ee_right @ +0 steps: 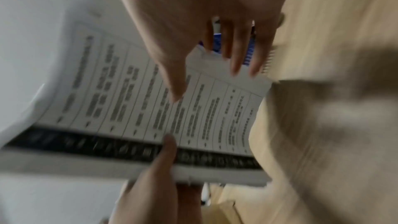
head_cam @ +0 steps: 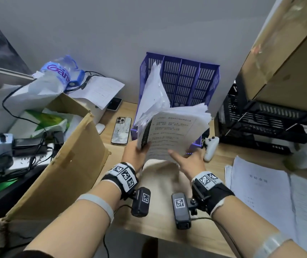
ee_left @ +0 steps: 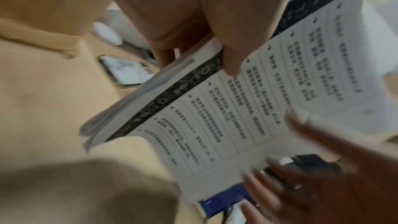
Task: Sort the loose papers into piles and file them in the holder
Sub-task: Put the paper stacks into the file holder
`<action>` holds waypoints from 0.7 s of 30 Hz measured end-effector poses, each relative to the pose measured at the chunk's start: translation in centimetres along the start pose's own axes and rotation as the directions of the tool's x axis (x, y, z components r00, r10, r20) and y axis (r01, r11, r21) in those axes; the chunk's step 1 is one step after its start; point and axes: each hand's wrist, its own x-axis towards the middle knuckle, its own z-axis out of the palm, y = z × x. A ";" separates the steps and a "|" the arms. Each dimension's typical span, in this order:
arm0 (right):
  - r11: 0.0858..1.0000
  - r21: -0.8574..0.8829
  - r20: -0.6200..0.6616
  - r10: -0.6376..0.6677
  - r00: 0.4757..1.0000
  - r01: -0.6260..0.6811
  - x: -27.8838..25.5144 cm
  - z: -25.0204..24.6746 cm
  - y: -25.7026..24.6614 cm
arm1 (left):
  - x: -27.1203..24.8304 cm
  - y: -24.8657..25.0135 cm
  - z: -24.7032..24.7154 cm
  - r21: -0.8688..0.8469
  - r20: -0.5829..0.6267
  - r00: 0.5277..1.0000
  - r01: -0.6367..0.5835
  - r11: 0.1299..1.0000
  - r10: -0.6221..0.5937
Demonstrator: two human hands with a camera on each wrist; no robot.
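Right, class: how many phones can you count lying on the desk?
2. One phone lies back-up, cameras showing, left of the purple holder. A second phone lies farther back by the wall, partly under a loose sheet. Clutter may hide others.

I count one purple holder [head_cam: 190, 81] with four slots, one paper stack [head_cam: 173, 131] in my left hand [head_cam: 134, 153], two phones [head_cam: 121, 130] on the table [head_cam: 160, 216], and perhaps two paper piles [head_cam: 264, 192] at my right.
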 end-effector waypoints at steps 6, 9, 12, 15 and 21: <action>0.959 -0.013 0.246 -0.272 0.930 0.284 -1.9 1.6 -6.2 | 0.0 4.7 2.1 0.046 0.156 0.975 -0.165 0.985 0.156; 0.989 0.049 0.072 -0.143 0.987 0.140 -1.9 0.7 -7.9 | -0.1 6.4 2.5 -0.092 0.211 0.943 -0.244 0.965 0.258; 0.999 0.007 0.056 -0.035 0.998 0.035 -1.2 -1.4 -8.8 | 0.9 5.7 2.8 -0.015 0.285 0.869 -0.417 0.909 0.404; 0.999 0.049 0.030 -0.023 0.999 0.022 -1.0 -3.7 -9.5 | 1.6 5.9 2.2 -0.114 0.381 0.878 -0.265 0.958 0.288; 0.995 0.062 0.113 -0.080 0.990 0.073 0.1 -6.7 -10.9 | 4.9 4.2 1.3 -0.017 0.377 0.926 0.013 1.000 -0.005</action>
